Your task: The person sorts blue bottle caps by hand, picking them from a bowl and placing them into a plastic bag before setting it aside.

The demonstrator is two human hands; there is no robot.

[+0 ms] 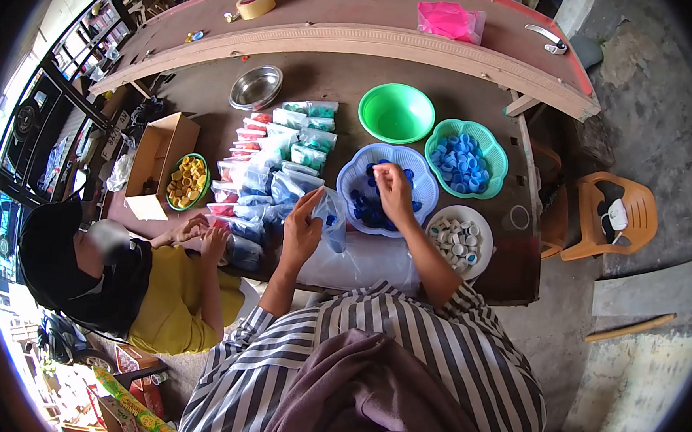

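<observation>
My left hand (301, 233) is closed at the edge of a clear plastic bag (331, 221) with a bluish tint. Over the lavender basket (351, 159), my right hand (395, 191) has its fingers curled together; what they hold, if anything, is hidden. Dark blue bottle caps (368, 211) lie in that basket. Left of my left hand, filled plastic bags (257, 177) with red, blue and green contents are laid out in rows. Flat clear plastic bags (359, 263) lie at the table's front edge, below my hands.
Light blue caps fill a mint basket (501, 164); white caps sit in a white bowl (482, 260). A green basin (396, 112), steel bowl (256, 88) and cardboard box (160, 153) stand around. At left, a co-worker's hands (206, 233) work near the bags. A raised shelf (349, 38) spans the back.
</observation>
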